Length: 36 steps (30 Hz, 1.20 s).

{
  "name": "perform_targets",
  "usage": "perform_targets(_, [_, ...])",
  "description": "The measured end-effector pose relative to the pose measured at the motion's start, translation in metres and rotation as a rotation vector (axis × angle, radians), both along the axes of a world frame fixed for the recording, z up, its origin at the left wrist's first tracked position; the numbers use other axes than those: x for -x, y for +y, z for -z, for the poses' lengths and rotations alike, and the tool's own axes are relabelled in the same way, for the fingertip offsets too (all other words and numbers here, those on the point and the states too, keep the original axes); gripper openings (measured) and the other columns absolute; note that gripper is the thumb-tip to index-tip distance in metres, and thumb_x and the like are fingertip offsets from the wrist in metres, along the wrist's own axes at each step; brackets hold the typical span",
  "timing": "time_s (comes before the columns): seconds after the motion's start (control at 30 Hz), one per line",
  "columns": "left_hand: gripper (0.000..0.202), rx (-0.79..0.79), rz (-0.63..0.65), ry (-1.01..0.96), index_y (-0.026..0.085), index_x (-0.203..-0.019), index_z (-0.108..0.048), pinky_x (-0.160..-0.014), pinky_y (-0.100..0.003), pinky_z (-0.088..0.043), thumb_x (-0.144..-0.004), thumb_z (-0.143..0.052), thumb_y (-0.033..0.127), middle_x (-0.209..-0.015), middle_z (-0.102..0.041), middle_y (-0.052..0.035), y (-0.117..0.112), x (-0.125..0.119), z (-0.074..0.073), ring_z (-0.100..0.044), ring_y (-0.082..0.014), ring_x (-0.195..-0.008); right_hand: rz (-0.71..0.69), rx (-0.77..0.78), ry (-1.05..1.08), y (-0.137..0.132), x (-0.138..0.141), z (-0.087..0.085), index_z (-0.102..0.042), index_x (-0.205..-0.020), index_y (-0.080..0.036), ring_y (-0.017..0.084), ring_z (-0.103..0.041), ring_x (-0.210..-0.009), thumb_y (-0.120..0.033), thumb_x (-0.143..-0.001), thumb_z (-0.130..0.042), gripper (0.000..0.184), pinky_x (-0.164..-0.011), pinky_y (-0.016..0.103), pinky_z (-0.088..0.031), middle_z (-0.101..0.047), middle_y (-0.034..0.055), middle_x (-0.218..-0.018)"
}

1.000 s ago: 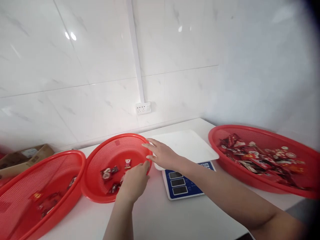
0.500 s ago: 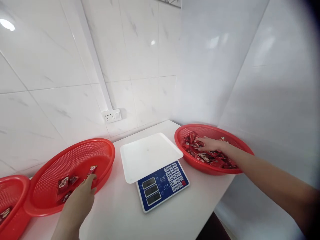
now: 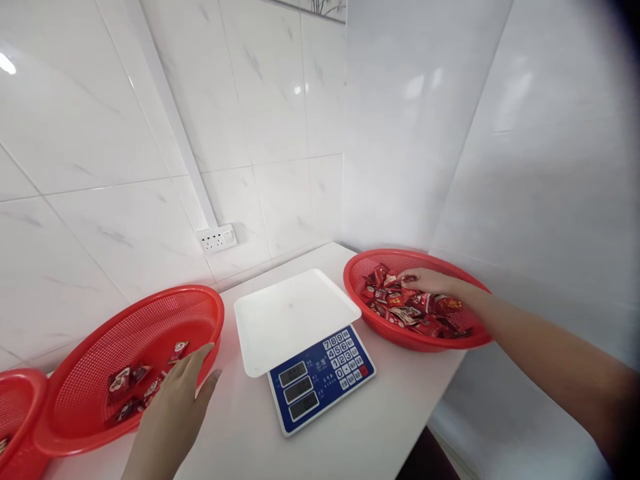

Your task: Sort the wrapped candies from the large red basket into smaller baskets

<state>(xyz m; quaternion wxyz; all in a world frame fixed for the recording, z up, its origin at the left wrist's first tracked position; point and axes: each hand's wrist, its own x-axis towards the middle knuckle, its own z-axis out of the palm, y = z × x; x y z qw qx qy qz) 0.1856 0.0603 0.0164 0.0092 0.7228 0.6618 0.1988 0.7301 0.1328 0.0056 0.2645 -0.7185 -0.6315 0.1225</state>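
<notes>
My left hand (image 3: 177, 403) is over the near right rim of the left red plastic basket (image 3: 90, 347). Its thumb stands apart from the fingers, and nothing shows in it. Several small wrapped packets (image 3: 120, 383) lie at the bottom of that basket. Inside the right red basket (image 3: 360, 263), my right hand (image 3: 427, 280) is closed with its fingertips on a small red wrapped packet (image 3: 409, 279). Beneath it lies a pile of similar red packets (image 3: 405, 310), some printed in white or gold.
A scale with a white pan (image 3: 295, 317) and a blue keypad panel (image 3: 320, 380) stands between the baskets on a white table (image 3: 240, 427). Another red basket (image 3: 23, 400) is at the far left. A wall socket (image 3: 216, 239) sits behind, and walls border the back and right.
My left hand has drawn back from the packets toward the basket's rim, and its fingers have opened. My right hand has lifted slightly from the pile with its fingers gathered. The view has shifted slightly.
</notes>
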Motion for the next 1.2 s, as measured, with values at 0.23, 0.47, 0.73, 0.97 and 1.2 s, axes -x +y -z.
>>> perform_targets(0.23, [0.047,0.029,0.026,-0.078,0.026,-0.125,-0.054,-0.088,-0.041,-0.052,-0.089,-0.036,0.05,-0.132,-0.058,-0.006,-0.008,-0.015,-0.014,-0.054,-0.0289,-0.121,0.084,0.112,0.254,-0.003,0.012,-0.019,-0.064,-0.088,-0.016,0.02,-0.064,-0.079,-0.046,-0.076,-0.061,0.032,-0.068,0.028,-0.049,-0.071,0.01,-0.092])
perform_targets(0.47, [0.045,-0.005,0.04,-0.083,0.027,-0.124,-0.055,-0.084,-0.039,-0.054,-0.088,-0.039,0.049,-0.127,-0.062,-0.005,-0.01,-0.013,-0.015,-0.058,-0.0281,-0.117,0.173,0.089,0.482,-0.009,0.027,-0.02,-0.059,-0.084,-0.016,0.019,-0.062,-0.066,-0.046,-0.078,-0.061,0.031,-0.058,0.028,-0.044,-0.067,0.0115,-0.072])
perform_targets(0.73, [0.046,0.037,0.067,-0.077,0.027,-0.126,-0.053,-0.086,-0.039,-0.052,-0.09,-0.036,0.051,-0.128,-0.061,-0.0055,-0.014,-0.017,-0.017,-0.058,-0.0277,-0.117,0.185,0.028,0.349,0.0,0.042,-0.026,-0.063,-0.086,-0.013,0.023,-0.063,-0.082,-0.043,-0.08,-0.061,0.031,-0.073,0.03,-0.044,-0.069,0.0131,-0.084])
perform_targets(0.97, [0.046,0.055,0.078,-0.09,0.026,-0.127,-0.052,-0.088,-0.04,-0.051,-0.091,-0.035,0.05,-0.131,-0.059,-0.0058,-0.018,-0.022,-0.025,-0.056,-0.0273,-0.12,0.203,-0.088,0.216,0.016,0.088,-0.045,-0.066,-0.09,-0.015,0.023,-0.061,-0.085,-0.049,-0.081,-0.057,0.036,-0.075,0.031,-0.043,-0.069,0.01,-0.089])
perform_targets(1.2, [0.044,0.105,0.103,-0.108,0.026,-0.13,-0.047,-0.093,-0.04,-0.048,-0.093,-0.035,0.045,-0.133,-0.057,-0.0055,-0.026,-0.025,-0.032,-0.054,-0.0254,-0.122,-0.073,-0.107,0.425,0.04,0.215,-0.038,-0.063,-0.087,-0.016,0.017,-0.061,-0.083,-0.042,-0.084,-0.055,0.027,-0.07,0.025,-0.044,-0.069,0.0067,-0.092])
